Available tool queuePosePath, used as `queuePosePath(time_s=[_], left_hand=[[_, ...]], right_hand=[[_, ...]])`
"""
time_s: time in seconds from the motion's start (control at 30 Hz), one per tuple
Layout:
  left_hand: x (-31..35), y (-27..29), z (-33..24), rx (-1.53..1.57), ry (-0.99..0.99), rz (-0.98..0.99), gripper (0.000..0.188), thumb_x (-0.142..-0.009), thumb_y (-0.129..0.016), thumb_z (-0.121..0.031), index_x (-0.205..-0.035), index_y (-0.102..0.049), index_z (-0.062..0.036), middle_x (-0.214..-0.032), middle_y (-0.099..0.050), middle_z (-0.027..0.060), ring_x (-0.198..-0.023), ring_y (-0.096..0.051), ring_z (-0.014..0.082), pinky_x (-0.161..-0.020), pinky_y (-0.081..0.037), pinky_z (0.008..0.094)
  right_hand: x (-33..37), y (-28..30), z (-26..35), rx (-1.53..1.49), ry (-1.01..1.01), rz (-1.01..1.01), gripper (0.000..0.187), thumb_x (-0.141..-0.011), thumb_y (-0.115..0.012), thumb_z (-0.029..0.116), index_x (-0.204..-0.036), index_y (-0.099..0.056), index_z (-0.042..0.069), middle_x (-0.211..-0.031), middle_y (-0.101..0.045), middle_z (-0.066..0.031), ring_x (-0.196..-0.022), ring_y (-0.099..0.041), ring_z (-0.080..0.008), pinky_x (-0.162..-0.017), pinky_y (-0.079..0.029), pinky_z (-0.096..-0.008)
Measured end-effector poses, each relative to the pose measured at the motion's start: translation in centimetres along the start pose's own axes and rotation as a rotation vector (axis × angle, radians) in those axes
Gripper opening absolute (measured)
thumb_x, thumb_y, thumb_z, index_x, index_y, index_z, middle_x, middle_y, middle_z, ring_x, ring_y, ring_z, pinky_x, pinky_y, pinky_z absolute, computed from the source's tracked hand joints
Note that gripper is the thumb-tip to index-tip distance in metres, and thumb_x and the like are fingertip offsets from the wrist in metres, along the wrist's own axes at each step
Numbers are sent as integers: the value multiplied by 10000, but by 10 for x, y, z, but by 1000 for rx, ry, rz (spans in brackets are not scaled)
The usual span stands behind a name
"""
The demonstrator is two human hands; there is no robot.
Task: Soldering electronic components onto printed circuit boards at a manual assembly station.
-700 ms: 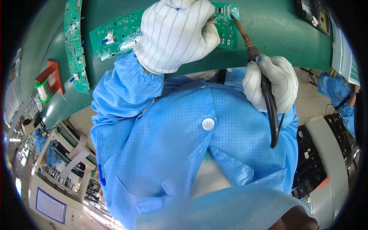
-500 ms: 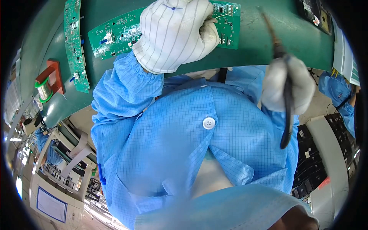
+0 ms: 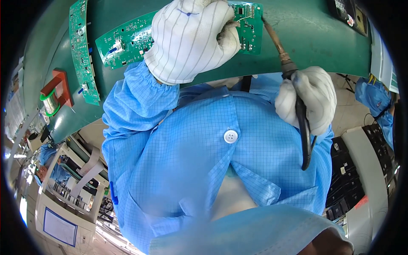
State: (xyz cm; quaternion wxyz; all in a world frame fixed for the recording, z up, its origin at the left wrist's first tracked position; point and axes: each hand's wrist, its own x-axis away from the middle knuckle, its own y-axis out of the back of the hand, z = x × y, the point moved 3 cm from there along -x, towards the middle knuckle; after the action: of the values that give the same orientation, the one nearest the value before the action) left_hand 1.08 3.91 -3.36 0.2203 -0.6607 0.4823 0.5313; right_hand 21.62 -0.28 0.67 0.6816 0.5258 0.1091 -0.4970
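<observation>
A long green circuit board point(image 3: 127, 40) lies on the green table point(image 3: 306, 38) at the top of the view. My left hand point(image 3: 191, 40), in a white striped glove, rests on the board's right half and pinches a thin wire there. My right hand point(image 3: 310, 104), in a white glove, grips a soldering iron point(image 3: 284, 63) by its black handle. The iron's tip points up and left, touching the board's right edge. Its black cable hangs below my hand. My blue lab coat fills the middle of the picture.
A second green circuit board point(image 3: 83, 51) lies at the table's left. A red holder with a spool of solder wire point(image 3: 53, 91) stands beside it. Another person in blue point(image 3: 378, 97) is at the right. Shelves and equipment lie below at the left.
My right hand swung the soldering iron away from the board to the right, then brought its tip back to the board's right edge. My left hand stayed on the board.
</observation>
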Motion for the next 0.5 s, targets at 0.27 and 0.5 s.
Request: queuePosePath(time_s=[0.27,0.5], left_hand=[[0,-2,-1,-24,-6,-13,206,-567,-628,-48,-750,-535,-68,-815,-568,87,-718,-574,263,-626,-468,350],[0,-1,-2,-28,4,-7,207,-563,-627,-50,-747,-534,-69,-820,-572,89,-724,-575,265,-633,-469,350]], right_hand=[[-2,-5,5,100,-16,39,397,-719,-707,-35,-1087,-557,-21,-705,-610,-123,-562,-613,-243,-529,-511,-335],[1,-10,3,103,2,13,398,-720,-715,-20,-1089,-566,-8,-726,-619,-106,-571,-613,-240,-537,-506,-324]])
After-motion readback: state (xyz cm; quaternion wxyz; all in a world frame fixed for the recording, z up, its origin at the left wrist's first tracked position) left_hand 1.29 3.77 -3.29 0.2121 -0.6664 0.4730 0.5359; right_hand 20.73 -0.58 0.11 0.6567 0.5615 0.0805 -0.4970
